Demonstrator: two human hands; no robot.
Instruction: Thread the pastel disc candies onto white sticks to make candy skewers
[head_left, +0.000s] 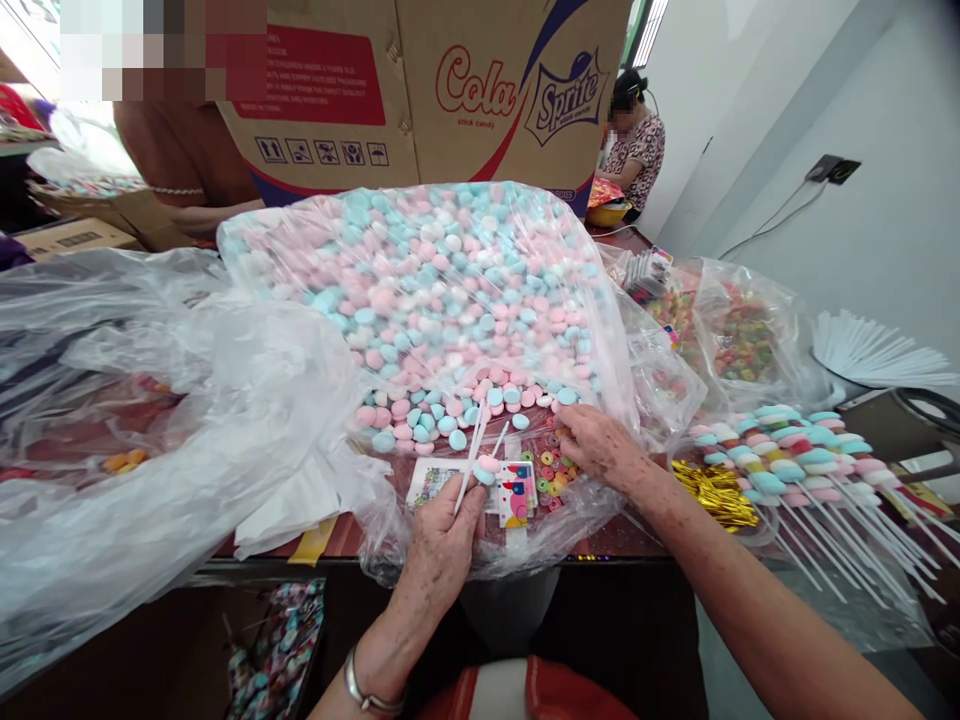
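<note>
My left hand [448,525] is closed around several thin white sticks [471,450] near the table's front edge. On one of these sticks sits a pink and blue marshmallow [487,469]. My right hand [600,445] reaches in from the right, its fingertips at the edge of the loose marshmallows [442,415], beside a heap of small ring candies [556,470]. Whether its fingers hold anything is hidden. Behind both hands lies a large clear bag [420,270] full of pink, blue and white marshmallows. Printed cards [514,500] lie just right of my left hand.
Finished marshmallow skewers [795,455] lie at the right, beside gold twist ties [712,493] and a fan of white sticks [877,350]. Crumpled clear plastic [247,370] covers the left. A big carton [480,90] stands behind; two other people sit farther back.
</note>
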